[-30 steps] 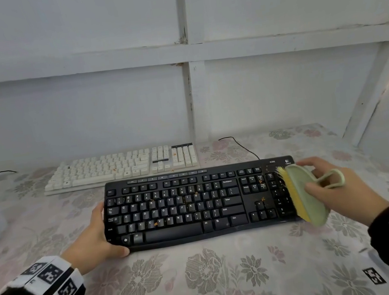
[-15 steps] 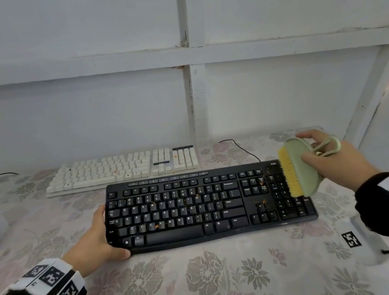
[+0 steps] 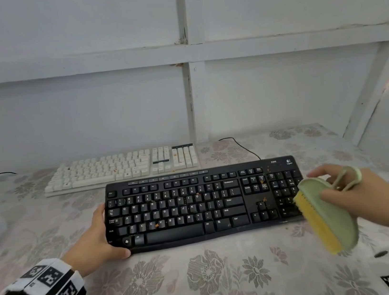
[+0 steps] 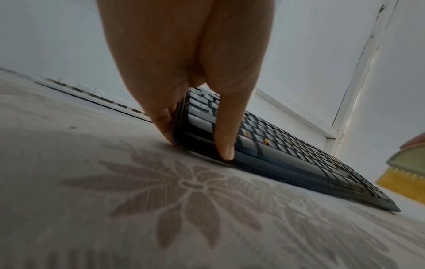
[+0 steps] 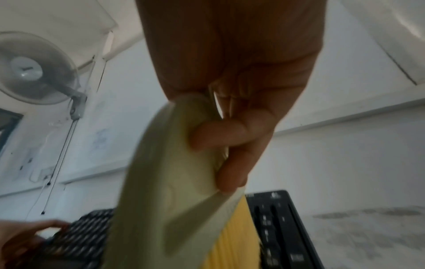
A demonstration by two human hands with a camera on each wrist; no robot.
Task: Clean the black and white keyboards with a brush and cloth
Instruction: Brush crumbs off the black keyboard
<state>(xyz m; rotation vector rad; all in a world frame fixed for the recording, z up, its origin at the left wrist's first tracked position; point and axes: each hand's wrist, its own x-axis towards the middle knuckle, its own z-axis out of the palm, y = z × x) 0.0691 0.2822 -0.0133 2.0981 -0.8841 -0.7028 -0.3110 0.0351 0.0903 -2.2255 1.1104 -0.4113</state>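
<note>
- On the floral tablecloth [image 3: 207, 283], nearest me: black Logitech keyboard [image 3: 204, 203], lying flat, long edge toward me. Orange crumbs show among the letter keys and beside the arrow cluster.
- Behind it, just apart: white keyboard [image 3: 121, 168], crumbs on its keys too, untouched by either hand. Judged not yet begun.
- Left hand [image 3: 96, 238]: clasps the black keyboard's left end, thumb [image 4: 224, 138] laid over the front corner, the other fingers against the side edge. It has not shifted over the last second.
- Right hand [image 3: 360, 196]: fingers curled round the pale green scrubbing brush [image 3: 328, 216], one finger through its loop handle.
- Brush, change noted: half a second ago it was lifted over the far right corner; now it has swung down to the near right corner, yellow bristles at the number pad's edge.
- Meaning, as I judge it: number pad being swept, main key field remaining.
- Cloth: not in view.
</note>
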